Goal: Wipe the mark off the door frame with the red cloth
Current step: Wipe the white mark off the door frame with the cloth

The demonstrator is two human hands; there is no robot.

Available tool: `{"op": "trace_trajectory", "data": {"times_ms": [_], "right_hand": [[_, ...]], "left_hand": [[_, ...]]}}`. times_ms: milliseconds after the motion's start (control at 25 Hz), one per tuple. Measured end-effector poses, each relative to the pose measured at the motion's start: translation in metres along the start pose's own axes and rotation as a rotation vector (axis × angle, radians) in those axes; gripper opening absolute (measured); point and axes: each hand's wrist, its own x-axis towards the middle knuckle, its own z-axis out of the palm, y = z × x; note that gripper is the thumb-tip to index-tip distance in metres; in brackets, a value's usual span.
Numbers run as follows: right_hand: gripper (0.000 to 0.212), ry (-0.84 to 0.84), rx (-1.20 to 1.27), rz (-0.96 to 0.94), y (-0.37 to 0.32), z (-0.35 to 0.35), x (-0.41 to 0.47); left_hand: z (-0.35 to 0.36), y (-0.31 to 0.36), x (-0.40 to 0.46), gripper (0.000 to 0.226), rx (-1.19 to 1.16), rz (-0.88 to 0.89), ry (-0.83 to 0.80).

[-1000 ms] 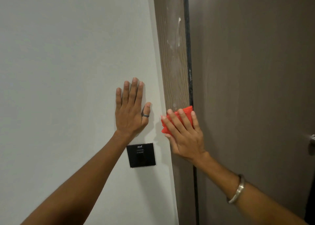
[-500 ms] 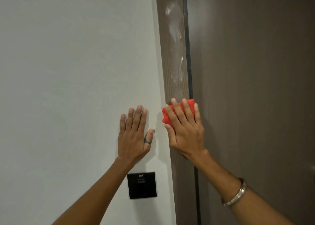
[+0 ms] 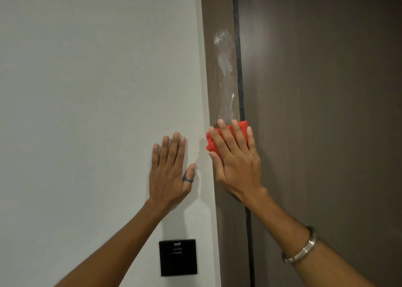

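Note:
A whitish smeared mark (image 3: 225, 62) runs down the brown wood-grain door frame (image 3: 217, 14). My right hand (image 3: 236, 162) lies flat on the frame just below the mark and presses the folded red cloth (image 3: 212, 144) against the wood. The cloth shows above my fingertips and left of my fingers; the rest is hidden under the hand. My left hand (image 3: 169, 171) rests flat on the white wall (image 3: 87, 91) left of the frame, fingers together, holding nothing.
A black square wall switch (image 3: 178, 257) sits on the wall below my left hand. Right of the frame, past a dark gap (image 3: 239, 69), is the brown door (image 3: 326, 112). A metal bangle (image 3: 301, 250) circles my right wrist.
The view has shifted upward, so both hands and the switch sit lower in frame. My right hand has slid the cloth up the frame, close under the mark. My left hand stays on the wall.

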Motion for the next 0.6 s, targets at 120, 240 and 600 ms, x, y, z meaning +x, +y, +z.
{"op": "trace_trajectory", "data": {"times_ms": [120,240,600], "right_hand": [[0.062,-0.003,0.005,-0.142,0.004,0.003,-0.01],[0.062,-0.031,-0.004,-0.255,0.021,-0.001,0.019],[0.059,0.063,0.033,-0.014,0.007,-0.003,0.055]], "left_hand": [[-0.009,-0.002,0.043,0.076,-0.026,-0.032,0.022],[-0.018,-0.01,0.08,0.077,-0.02,-0.028,0.046],[-0.028,-0.02,0.127,0.075,-0.027,-0.082,0.083]]}}
